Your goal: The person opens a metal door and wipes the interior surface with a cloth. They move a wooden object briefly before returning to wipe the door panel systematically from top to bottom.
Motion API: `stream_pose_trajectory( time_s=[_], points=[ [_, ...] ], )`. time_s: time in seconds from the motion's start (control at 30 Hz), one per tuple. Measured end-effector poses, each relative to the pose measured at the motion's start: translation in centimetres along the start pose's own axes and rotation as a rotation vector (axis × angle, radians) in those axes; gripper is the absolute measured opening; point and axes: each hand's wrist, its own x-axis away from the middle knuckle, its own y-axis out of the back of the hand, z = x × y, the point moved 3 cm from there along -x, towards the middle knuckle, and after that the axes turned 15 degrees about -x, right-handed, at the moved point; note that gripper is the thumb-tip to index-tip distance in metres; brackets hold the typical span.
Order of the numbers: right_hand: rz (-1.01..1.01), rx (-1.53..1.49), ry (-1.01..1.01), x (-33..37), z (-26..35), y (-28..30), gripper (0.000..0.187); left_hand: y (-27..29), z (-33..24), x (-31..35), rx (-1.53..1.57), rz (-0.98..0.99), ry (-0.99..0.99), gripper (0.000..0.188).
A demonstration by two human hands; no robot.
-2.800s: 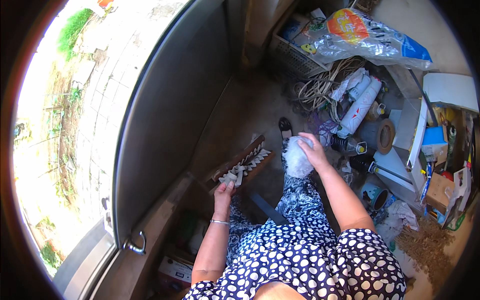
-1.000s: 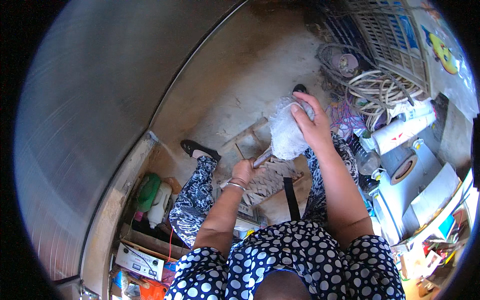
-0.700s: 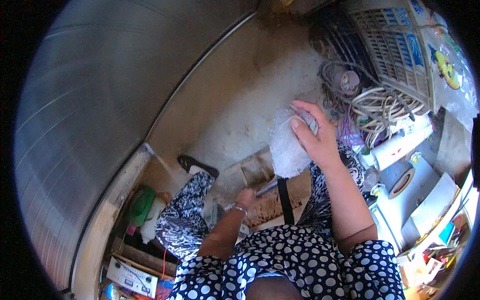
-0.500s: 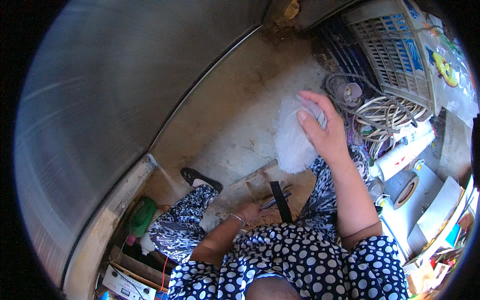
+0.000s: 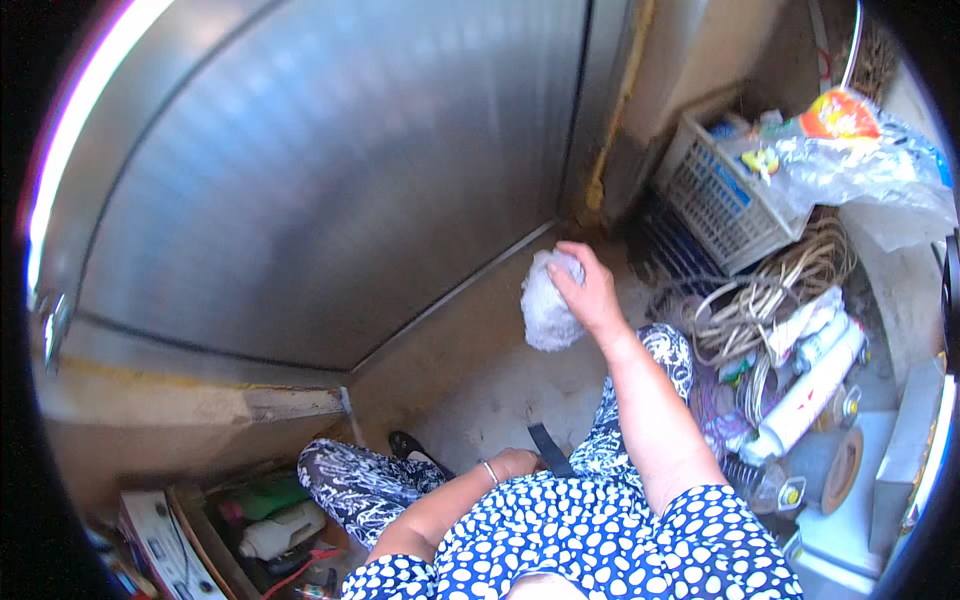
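- A white, rough-textured oblong bundle (image 5: pixel 550 308) is held above the concrete floor (image 5: pixel 465 375) by the right hand (image 5: pixel 588 292), its fingers and thumb curled partway around the upper right side.
- The bundle's long axis is set nearly upright in the view, one end pointed away from the body toward the grey metal door (image 5: pixel 340 190), the other back toward the lap.
- The left hand (image 5: pixel 517 463) is kept low at the lap, just beside a flat black strap (image 5: pixel 550 449); its fingers are largely hidden, and whether anything is gripped cannot be told.
- To the right, a pale plastic lattice crate (image 5: pixel 728 208), a tangled coil of beige cord (image 5: pixel 735 322) and a long white cylinder (image 5: pixel 808 395) are seen crowded together.
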Motion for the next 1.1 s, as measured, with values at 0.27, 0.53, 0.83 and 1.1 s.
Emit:
stream_pose_trajectory(
  time_s=[0.27,0.53,0.83,1.1],
  points=[
    [0.096,-0.515,-0.215,2.9,2.1,-1.9,0.049,9.8,2.1,14.0,0.168,-1.089,0.206,0.03],
    [0.416,-1.248,-0.158,0.1,10.4,2.3,0.043,11.4,4.1,31.1,0.155,-1.748,0.364,0.016],
    [0.422,-1.16,-0.178,-1.8,10.6,1.9,0.054,12.5,11.9,37.9,0.244,-2.307,0.612,0.026],
    [0.538,-0.317,0.561,-1.2,29.9,-8.4,0.061,14.1,18.5,36.9,0.097,-2.394,1.264,0.08]
  ],
)
